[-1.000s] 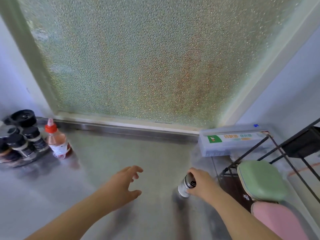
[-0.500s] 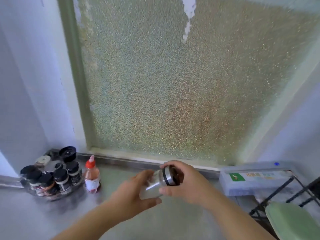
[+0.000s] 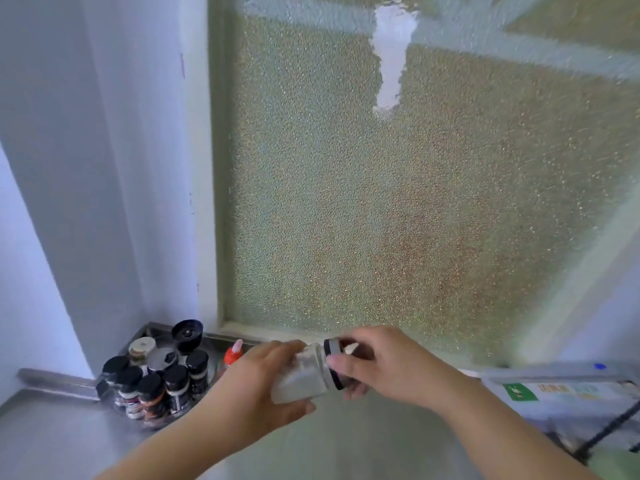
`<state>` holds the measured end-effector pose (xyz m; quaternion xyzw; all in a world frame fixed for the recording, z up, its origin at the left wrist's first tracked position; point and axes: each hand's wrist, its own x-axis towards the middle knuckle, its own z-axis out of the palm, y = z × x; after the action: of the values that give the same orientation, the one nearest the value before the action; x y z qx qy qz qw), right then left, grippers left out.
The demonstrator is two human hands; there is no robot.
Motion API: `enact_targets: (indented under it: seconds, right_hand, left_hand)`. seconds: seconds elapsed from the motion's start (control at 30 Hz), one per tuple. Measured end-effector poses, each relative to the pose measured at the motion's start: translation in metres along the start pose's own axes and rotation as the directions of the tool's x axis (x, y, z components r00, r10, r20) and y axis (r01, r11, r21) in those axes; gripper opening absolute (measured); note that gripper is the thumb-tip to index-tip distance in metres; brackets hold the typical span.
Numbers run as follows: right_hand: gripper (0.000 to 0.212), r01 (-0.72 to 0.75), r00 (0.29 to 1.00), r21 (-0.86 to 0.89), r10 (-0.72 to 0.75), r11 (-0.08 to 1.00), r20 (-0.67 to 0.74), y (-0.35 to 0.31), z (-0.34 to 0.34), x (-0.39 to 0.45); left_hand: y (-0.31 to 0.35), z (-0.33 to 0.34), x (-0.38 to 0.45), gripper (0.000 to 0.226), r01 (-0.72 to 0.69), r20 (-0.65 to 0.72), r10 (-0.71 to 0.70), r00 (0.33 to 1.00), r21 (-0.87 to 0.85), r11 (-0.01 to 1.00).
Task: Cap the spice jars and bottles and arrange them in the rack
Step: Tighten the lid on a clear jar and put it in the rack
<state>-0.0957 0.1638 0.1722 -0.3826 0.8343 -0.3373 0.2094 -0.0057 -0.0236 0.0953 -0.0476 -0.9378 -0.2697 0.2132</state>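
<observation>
Head view: left hand [image 3: 263, 386] is gripping the glass jar [image 3: 300, 375] mid-air, right of the rack [image 3: 152, 375]; right hand [image 3: 377, 362] is pinching its cap [image 3: 335, 362] (twist squarely, jar steady)

left hand [image 3: 263, 382] clasped, right hand [image 3: 388, 365] pinching

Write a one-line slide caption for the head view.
Left hand holds a tilted glass spice jar while right hand grips its cap, rack at left.
</observation>
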Motion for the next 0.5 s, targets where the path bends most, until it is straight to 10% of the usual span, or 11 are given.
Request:
enact_targets:
  seconds: [0.2,0.37,0.5]
  right_hand:
    - [0.064,-0.240,0.964,0.055,0.231,0.969,0.130,-0.017,0.016,0.012]
    - [0.044,0.037,0.998,-0.010,-0.036,0.999,0.051,-0.022,0.005,0.012]
    - [0.028,-0.040,0.999,0.057,0.040,0.998,-0.004,-0.023,0.018,0.020]
  left_hand:
    - [-0.010,-0.021,-0.007,0.071,-0.088,0.023,0.087,0.996,0.074,0.993]
    - [-0.010,-0.033,-0.004,0.083,0.000,0.047,0.002,0.999,-0.040,0.999]
    - [-0.015,-0.028,-0.003,0.074,-0.069,0.022,0.070,0.997,-0.014,0.998]
